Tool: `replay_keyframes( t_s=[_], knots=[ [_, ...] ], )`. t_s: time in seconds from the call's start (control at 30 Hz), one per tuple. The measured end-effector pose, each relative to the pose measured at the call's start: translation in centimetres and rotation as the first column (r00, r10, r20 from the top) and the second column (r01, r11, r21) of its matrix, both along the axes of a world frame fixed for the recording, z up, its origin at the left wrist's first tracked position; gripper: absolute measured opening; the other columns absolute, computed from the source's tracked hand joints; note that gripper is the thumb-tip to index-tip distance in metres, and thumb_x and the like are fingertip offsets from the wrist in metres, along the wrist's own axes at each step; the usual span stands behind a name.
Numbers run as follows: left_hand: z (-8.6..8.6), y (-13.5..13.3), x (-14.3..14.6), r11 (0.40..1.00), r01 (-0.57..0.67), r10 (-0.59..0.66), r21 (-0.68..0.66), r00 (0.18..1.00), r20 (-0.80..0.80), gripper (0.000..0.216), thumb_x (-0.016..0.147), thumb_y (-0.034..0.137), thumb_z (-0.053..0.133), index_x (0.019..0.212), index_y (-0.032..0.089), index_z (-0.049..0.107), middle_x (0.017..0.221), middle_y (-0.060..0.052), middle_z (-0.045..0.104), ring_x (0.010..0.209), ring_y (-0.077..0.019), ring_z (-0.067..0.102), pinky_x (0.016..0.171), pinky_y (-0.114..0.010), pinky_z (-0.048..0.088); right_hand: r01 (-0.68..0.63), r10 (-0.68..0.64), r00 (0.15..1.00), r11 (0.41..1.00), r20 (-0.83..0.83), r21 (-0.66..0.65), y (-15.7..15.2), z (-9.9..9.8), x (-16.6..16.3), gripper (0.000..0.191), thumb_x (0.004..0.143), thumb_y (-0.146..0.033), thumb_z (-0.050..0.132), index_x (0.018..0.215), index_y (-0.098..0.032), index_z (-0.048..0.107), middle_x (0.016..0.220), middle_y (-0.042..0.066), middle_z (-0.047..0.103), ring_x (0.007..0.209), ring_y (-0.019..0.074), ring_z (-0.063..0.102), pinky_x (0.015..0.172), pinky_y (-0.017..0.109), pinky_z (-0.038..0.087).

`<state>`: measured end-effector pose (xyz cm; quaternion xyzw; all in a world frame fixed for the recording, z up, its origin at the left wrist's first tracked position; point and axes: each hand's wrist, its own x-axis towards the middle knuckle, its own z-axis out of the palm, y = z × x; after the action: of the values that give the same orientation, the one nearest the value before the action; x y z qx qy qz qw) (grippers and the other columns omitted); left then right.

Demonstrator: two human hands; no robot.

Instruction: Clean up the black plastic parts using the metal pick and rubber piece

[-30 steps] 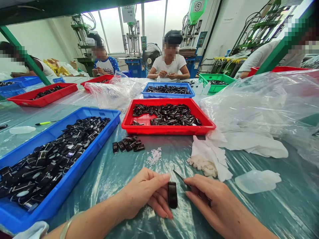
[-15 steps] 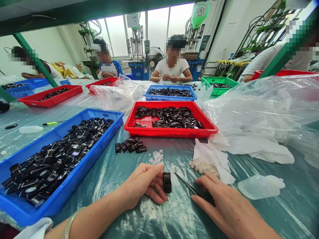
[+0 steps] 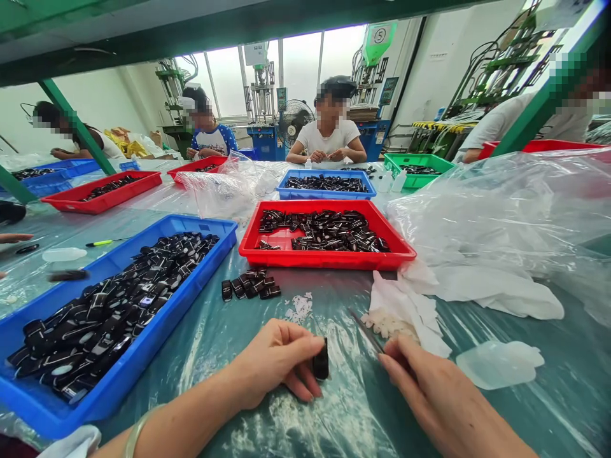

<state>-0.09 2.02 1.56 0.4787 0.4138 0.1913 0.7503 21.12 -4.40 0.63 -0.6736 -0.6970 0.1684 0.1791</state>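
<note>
My left hand pinches a small glossy black part between thumb and fingers, just above the plastic-covered table. My right hand is closed round metal tweezers, whose tips point up and left, apart from the part. A few similar black parts lie loose beyond my hands. Ahead stands a red tray with many black parts. At my left a blue tray is filled with more of them.
A white cloth and a flat clear bottle lie at the right, under crumpled clear plastic bags. White scraps dot the table. Several people sit across with red, blue and green trays; another person's fingers show at far left.
My left hand has turned the black part edge-on and curled tighter round it. The tweezers have swung up and away to the right. The camera has tilted up slightly.
</note>
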Motion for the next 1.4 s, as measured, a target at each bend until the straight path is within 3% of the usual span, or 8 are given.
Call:
replay_keyframes(
  t_s=[0.1,0.2,0.37,0.7,0.87,1.17,1.27,1.4],
  knots=[
    [0.0,-0.3,0.0,0.997,0.074,-0.073,-0.033,0.997,0.032,0.034,0.061,0.038,0.073,0.075,0.009,0.062,0.066,-0.005,0.064,0.049,-0.0103,0.061,0.043,-0.015,0.045,0.052,-0.065,0.918,0.998,-0.391,-0.044,-0.1,1.1,-0.1,0.022,0.089,-0.041,0.037,0.083,-0.023,0.048,0.058,-0.003,0.054,0.043,0.0112,0.048,0.038,0.022,0.038],
    [-0.1,-0.7,0.0,0.981,0.165,-0.154,-0.098,0.981,0.114,0.031,0.062,0.034,0.073,0.08,0.01,0.063,0.066,-0.004,0.064,0.048,-0.0119,0.062,0.041,-0.016,0.045,0.056,-0.129,0.762,0.989,-0.635,-0.133,-0.1,2.5,-0.3,0.031,0.085,-0.045,0.048,0.106,-0.021,0.047,0.07,0.0,0.058,0.052,0.0124,0.053,0.043,0.022,0.046],
    [-0.3,-1.2,-0.2,0.94,0.3,-0.262,-0.16,0.939,0.223,0.031,0.066,0.033,0.071,0.086,0.011,0.064,0.068,-0.004,0.064,0.046,-0.011,0.061,0.039,-0.015,0.042,0.102,-0.144,0.639,0.99,-0.755,-0.102,-0.2,3.4,-0.3,0.033,0.082,-0.042,0.055,0.107,-0.021,0.055,0.093,0.007,0.065,0.078,0.0177,0.065,0.072,0.028,0.055],
    [-0.2,-1.3,-0.3,0.904,0.375,-0.331,-0.203,0.917,0.221,0.031,0.067,0.032,0.072,0.091,0.013,0.067,0.065,-0.004,0.065,0.045,-0.0084,0.059,0.041,-0.014,0.043,0.182,-0.21,0.44,0.973,-0.873,-0.142,-1.5,2.9,-2.0,0.03,0.068,-0.034,0.072,0.093,-0.025,0.057,0.084,0.002,0.068,0.072,0.0184,0.069,0.066,0.028,0.059],
    [-0.2,-1.4,-0.3,0.898,0.389,-0.346,-0.205,0.913,0.214,0.029,0.069,0.03,0.07,0.092,0.013,0.067,0.065,-0.003,0.065,0.046,-0.0077,0.058,0.042,-0.013,0.043,0.084,-0.16,0.447,0.987,-0.88,-0.137,-1.6,2.5,-2.2,0.027,0.07,-0.031,0.071,0.092,-0.025,0.057,0.086,0.004,0.069,0.071,0.02,0.07,0.063,0.03,0.059],
    [-0.1,-1.3,-0.3,0.889,0.399,-0.353,-0.224,0.91,0.22,0.031,0.067,0.033,0.072,0.09,0.013,0.068,0.064,-0.003,0.065,0.047,-0.009,0.06,0.041,-0.014,0.043,0.01,-0.082,0.416,0.996,-0.906,-0.086,-1.8,2.6,-2.3,0.019,0.075,-0.025,0.067,0.092,-0.028,0.059,0.086,0.001,0.069,0.072,0.0155,0.069,0.063,0.023,0.057],
    [-0.1,-1.3,-0.4,0.886,0.407,-0.361,-0.224,0.906,0.221,0.031,0.066,0.033,0.072,0.089,0.012,0.068,0.064,-0.003,0.065,0.047,-0.0088,0.059,0.041,-0.013,0.043,0.034,-0.084,0.424,0.996,-0.902,-0.077,-1.9,2.6,-2.6,0.017,0.075,-0.027,0.067,0.09,-0.027,0.059,0.084,0.002,0.069,0.069,0.0162,0.069,0.06,0.024,0.057],
    [-0.2,-1.4,-0.4,0.888,0.403,-0.357,-0.221,0.908,0.221,0.03,0.067,0.034,0.072,0.085,0.01,0.069,0.065,-0.004,0.065,0.047,-0.009,0.06,0.041,-0.013,0.043,0.101,-0.058,0.505,0.995,-0.861,-0.008,-2.3,2.4,-3.2,0.013,0.074,-0.033,0.066,0.084,-0.027,0.06,0.079,0.001,0.067,0.067,0.017,0.068,0.059,0.026,0.057]
  ],
)
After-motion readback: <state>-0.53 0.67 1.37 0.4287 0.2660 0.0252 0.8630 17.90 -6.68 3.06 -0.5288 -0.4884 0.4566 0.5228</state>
